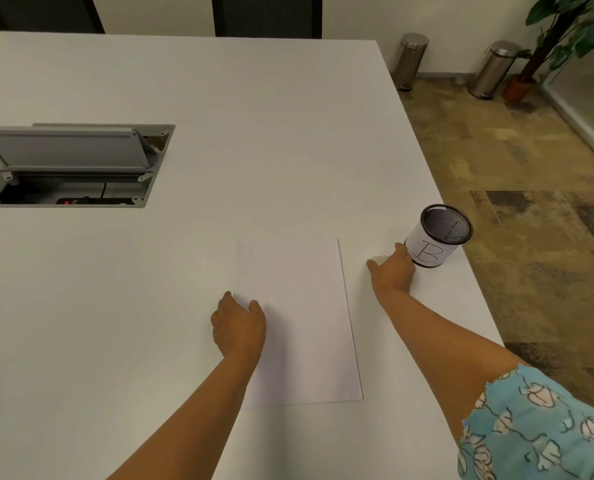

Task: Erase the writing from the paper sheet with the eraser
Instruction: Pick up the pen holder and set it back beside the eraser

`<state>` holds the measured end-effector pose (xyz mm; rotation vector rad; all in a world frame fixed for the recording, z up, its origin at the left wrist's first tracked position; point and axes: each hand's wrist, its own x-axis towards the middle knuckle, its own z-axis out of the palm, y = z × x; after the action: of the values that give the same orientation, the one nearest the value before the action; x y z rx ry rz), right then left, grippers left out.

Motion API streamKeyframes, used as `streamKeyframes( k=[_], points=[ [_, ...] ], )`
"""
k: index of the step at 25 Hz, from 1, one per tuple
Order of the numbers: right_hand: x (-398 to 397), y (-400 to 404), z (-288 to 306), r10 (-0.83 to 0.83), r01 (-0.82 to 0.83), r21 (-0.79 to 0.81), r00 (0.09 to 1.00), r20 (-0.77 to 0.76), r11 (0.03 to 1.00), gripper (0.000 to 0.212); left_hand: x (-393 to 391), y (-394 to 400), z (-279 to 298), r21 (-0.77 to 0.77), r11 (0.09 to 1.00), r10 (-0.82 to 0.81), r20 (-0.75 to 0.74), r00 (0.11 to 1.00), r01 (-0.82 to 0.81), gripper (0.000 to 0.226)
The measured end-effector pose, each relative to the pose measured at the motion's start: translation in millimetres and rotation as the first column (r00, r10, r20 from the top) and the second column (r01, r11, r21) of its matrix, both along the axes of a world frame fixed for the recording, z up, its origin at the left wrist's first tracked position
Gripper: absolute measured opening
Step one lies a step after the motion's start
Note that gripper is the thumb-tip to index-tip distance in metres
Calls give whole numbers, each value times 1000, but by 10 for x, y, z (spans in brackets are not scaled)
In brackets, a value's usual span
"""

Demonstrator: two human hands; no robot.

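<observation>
Right hand (392, 271) reaches out beside the mesh pen cup (439, 235), fingertips at the pale eraser (378, 259); grip unclear. Paper sheet (299, 320) lies left of it, long axis running away from her. Left hand (238, 325) presses its near-left edge, fingers relaxed.

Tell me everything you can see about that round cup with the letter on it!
The cup is a small round pen holder made of black wire mesh, with a black rim on top. White paper wraps its side, and a big hand-drawn letter B is on it. It stands upright near the right edge of the white table, just right of the paper sheet. One thin dark thing shows inside. The right hand reaches beside its base; whether they touch cannot be told.
</observation>
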<state>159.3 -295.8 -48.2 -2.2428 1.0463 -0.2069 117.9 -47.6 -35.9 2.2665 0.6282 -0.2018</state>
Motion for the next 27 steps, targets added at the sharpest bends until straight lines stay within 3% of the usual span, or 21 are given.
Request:
streamKeyframes(
  k=[3, 6, 9, 12, 19, 27],
  points=[
    [-93, 76, 36, -19, 16, 51, 998, 58, 999, 73, 18, -7, 0, 2, 1000, -16, -14, 1000, 16, 56],
    [-449, 480, -37, -77, 71, 48, 987, 138, 996, 64, 14, -4, 20, -11, 1000, -25, -34, 999, 24, 55],
    [-795, 933, -120, 51, -59, 49, 989, 142, 997, 58, 42, -5, 56, -43, 998, -49, -51, 997, 47, 56],
    [-842, 1085, -102, 91, -105, 110, 987, 131, 988, 58, 99, 0, 90, -86, 995, -50, -56, 997, 45, 57],
    [-766, 905, -34, 187, -187, 23, 982, 10, 982, 53, 149, -68, 117, -108, 989, -110, -79, 991, 101, 58],
    [-731, 838, -35, 221, -221, 10, 975, -10, 975, 52, 166, -28, 63, -155, 985, -82, -65, 995, 71, 58]
  ],
)
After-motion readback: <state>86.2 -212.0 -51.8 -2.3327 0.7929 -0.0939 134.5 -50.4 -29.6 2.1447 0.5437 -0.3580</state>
